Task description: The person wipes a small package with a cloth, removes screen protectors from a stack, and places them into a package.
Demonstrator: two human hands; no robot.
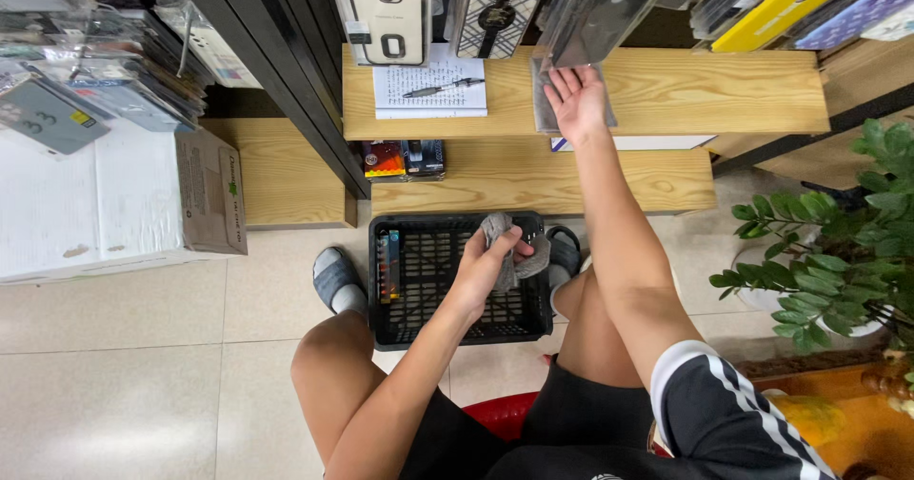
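Note:
My left hand [487, 269] is closed around a crumpled grey cloth [519, 256], held over the right side of a black plastic crate [419, 332] on the floor between my feet. My right hand [575, 101] reaches forward onto the upper wooden shelf [705, 90], fingers spread flat on a clear plastic packet [546, 109] lying there. Above that hand, more packaged phone cases [602, 9] hang in a row. A small colourful pack [388, 266] lies along the crate's left inner wall.
A notepad with a pen [430, 88] lies on the upper shelf at the left. Small boxes [404, 159] sit on the lower shelf. A cardboard box [211, 190] and stacked packets [105, 61] are at left; a potted plant [838, 251] stands at right.

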